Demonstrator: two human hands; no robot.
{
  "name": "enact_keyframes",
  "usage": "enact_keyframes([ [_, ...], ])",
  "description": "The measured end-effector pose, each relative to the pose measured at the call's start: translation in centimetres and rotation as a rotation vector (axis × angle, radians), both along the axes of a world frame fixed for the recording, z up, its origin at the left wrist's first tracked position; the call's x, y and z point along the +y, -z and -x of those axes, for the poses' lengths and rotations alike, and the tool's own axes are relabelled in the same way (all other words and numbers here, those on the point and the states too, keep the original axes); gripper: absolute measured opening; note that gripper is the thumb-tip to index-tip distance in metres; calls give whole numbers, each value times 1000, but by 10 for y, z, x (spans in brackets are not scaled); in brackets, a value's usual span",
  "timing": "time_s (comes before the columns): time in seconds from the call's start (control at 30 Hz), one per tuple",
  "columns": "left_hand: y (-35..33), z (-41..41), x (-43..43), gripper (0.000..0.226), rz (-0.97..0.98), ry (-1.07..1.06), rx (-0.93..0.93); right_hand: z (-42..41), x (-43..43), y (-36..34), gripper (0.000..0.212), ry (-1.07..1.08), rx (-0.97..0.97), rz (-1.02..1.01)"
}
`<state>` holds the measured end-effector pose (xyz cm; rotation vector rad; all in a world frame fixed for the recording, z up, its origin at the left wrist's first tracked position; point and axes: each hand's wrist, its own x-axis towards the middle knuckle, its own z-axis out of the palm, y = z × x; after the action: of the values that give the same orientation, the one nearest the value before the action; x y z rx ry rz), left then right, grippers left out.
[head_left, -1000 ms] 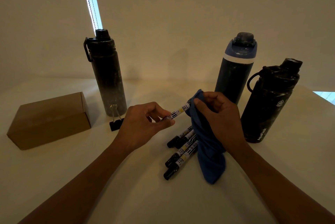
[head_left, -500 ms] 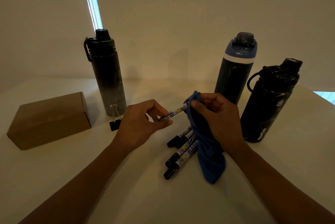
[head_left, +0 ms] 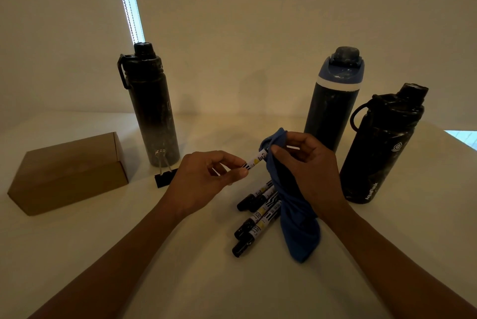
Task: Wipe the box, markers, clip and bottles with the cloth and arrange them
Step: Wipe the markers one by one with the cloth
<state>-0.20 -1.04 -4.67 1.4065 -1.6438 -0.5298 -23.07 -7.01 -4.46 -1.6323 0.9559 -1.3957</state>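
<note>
My left hand (head_left: pixel 206 179) pinches one end of a white-labelled marker (head_left: pixel 254 162) above the table. My right hand (head_left: pixel 309 171) grips a blue cloth (head_left: pixel 296 225) wrapped round the marker's other end; the cloth hangs down to the table. Several more markers (head_left: pixel 255 218) with black caps lie side by side below the hands, partly under the cloth. A brown cardboard box (head_left: pixel 69 171) sits at the left. A black binder clip (head_left: pixel 165 176) lies in front of a tall black bottle (head_left: pixel 152 115). A blue-lidded bottle (head_left: pixel 333 104) and a black bottle with a loop handle (head_left: pixel 382 148) stand at the right.
The white table (head_left: pixel 103 241) meets a plain wall at the back. A bright window strip with a bead chain (head_left: pixel 127 1) runs down behind the left bottle. The table's right edge (head_left: pixel 462 140) lies just past the black bottle.
The marker has slid a little to and fro inside the cloth as both hands shifted slightly. Everything else on the table stays where it was.
</note>
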Motion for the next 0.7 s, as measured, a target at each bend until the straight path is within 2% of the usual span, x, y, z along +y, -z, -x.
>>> enact_keyframes([
  [0.07, 1, -2, -1, 17, -4, -4, 3, 0, 0, 0, 33, -12, -16, -14],
  [0.2, 0, -1, -2, 18, -6, -1, -9, 2, -2, -1, 17, 70, -29, -24],
  [0.33, -2, 2, -1, 20, -2, 4, -15, 3, -2, -1, 13, 75, -41, -33],
  [0.53, 2, -1, 0, 27, 0, -16, -112, -1, 1, -1, 32, -22, -50, -37],
  [0.7, 0, 0, 0, 29, 5, -15, -102, 1, -3, 0, 15, 87, -28, -38],
])
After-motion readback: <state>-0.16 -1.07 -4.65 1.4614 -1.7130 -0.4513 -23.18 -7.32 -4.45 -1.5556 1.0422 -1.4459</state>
